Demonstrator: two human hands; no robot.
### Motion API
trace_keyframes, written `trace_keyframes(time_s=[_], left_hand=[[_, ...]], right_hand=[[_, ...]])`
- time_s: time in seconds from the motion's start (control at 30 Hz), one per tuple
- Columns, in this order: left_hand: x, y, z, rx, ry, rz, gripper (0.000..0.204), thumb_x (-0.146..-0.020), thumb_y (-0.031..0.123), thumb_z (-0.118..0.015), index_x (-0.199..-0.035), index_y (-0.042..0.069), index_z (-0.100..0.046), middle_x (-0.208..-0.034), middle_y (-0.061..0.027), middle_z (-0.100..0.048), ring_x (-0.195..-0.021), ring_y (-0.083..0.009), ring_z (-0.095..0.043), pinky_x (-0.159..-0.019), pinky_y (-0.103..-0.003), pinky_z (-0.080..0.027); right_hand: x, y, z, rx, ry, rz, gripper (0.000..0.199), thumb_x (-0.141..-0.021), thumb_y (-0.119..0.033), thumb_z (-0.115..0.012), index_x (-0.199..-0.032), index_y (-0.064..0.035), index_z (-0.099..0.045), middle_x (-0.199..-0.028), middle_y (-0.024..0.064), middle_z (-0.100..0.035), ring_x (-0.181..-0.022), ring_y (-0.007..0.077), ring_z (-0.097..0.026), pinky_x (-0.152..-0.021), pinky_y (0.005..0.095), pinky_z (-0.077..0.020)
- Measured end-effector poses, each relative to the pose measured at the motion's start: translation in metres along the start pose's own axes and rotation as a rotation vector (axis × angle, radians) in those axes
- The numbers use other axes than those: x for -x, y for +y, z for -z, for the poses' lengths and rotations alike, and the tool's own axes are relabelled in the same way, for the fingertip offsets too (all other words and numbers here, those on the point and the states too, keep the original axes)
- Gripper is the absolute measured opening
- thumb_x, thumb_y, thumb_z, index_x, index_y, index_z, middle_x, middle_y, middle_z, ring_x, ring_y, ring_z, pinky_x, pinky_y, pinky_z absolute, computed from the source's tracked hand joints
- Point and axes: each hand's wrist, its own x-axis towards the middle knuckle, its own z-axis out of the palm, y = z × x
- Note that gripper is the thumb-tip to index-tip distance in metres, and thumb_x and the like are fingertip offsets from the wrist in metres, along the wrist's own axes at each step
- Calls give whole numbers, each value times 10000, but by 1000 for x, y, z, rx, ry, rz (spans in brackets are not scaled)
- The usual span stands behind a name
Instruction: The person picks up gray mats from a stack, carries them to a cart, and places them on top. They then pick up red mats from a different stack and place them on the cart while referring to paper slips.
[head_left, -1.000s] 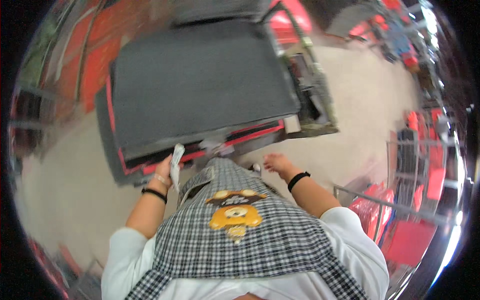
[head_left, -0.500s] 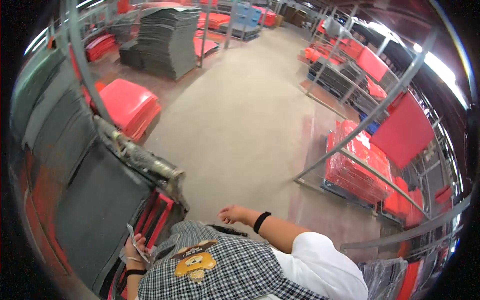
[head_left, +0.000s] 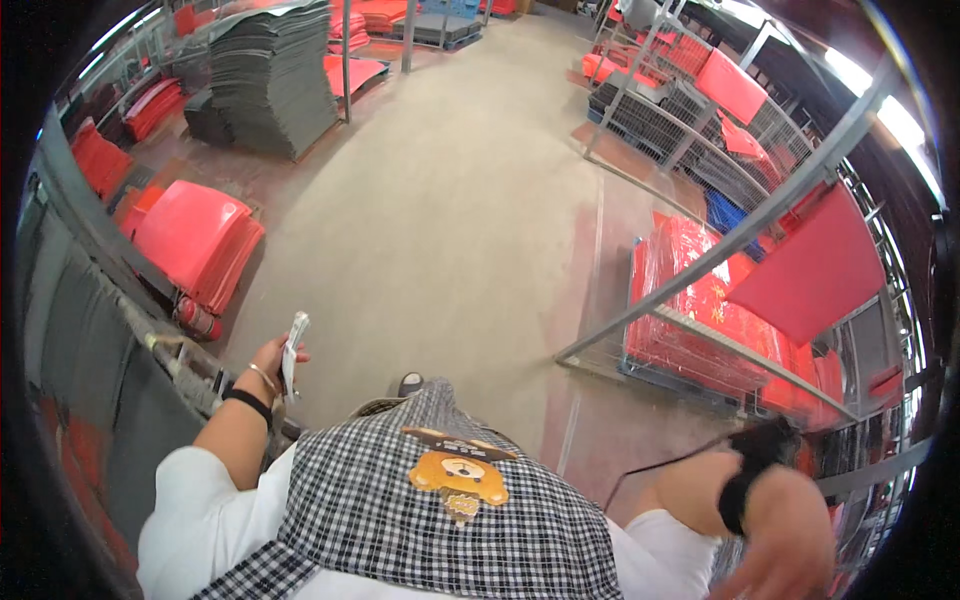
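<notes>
My left hand, with a bracelet and a black wristband, is out in front at the left. Its fingers are closed on a thin white folded item, seen nearly edge-on; I cannot make out its kind. At the lower right my right hand is raised near the picture's edge, blurred, with a black band on its wrist. Its fingers are smeared, and nothing shows plainly in them. Just beyond that wrist is a dark object with a thin black cord, its kind unclear. I wear a checked apron over white sleeves.
A pale floor aisle runs ahead. To the left stand a tall stack of grey sheets, a stack of red sheets and grey sheets behind a metal rail. Plastic-wrapped red sheets stand on the right behind a metal frame.
I have moved forward along the aisle. My left hand has swung forward with the white item, away from the grey sheets. My right hand has swung back to the lower right.
</notes>
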Motion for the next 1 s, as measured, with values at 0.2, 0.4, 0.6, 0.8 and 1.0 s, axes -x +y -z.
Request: trace_keyframes(time_s=[0.2, 0.4, 0.6, 0.8, 1.0], left_hand=[[-74, 30, -98, 70, 1, -53, 379, -951, 377, -408, -1029, 60, -601, -731, -98, -646, -564, -173, -564, -514, -317, -453], [-91, 74, -130, -95, -90, -47, 347, -957, 374, -419, -1047, 112, -627, -737, -91, -664, -516, -136, -516, -476, -309, -423], [-74, 93, -157, 3, -129, -118, 351, -961, 382, -415, -1062, 115, -621, -739, -90, -668, -480, -128, -471, -435, -291, -390], [-117, -1, -80, -34, 53, -39, 266, -879, 315, -570, -780, 85, -660, -671, -59, -630, -524, -191, -568, -484, -366, -456], [-105, -57, 93, -618, 295, -17, 319, -885, 362, -516, -760, 98, -643, -717, -57, -634, -605, -224, -586, -535, -416, -458]], right_hand=[[70, -2, -6, 173, 77, 4, 316, -902, -280, -566, -874, 18, -668, -861, 205, -625, -790, 315, -631, -667, 447, -530], [82, 2, 0, 184, 71, -9, 319, -896, -291, -568, -878, 13, -663, -859, 203, -622, -784, 313, -625, -657, 444, -523], [87, -2, -7, 215, 92, -44, 322, -890, -302, -570, -881, 7, -659, -858, 202, -620, -778, 312, -620, -647, 441, -517], [94, -14, -21, 300, 131, -94, 326, -884, -314, -573, -884, 2, -655, -856, 200, -618, -772, 310, -615, -637, 438, -511], [99, -24, -33, 376, 164, -165, 330, -878, -325, -575, -887, -4, -650, -854, 198, -615, -767, 309, -610, -627, 435, -505]])
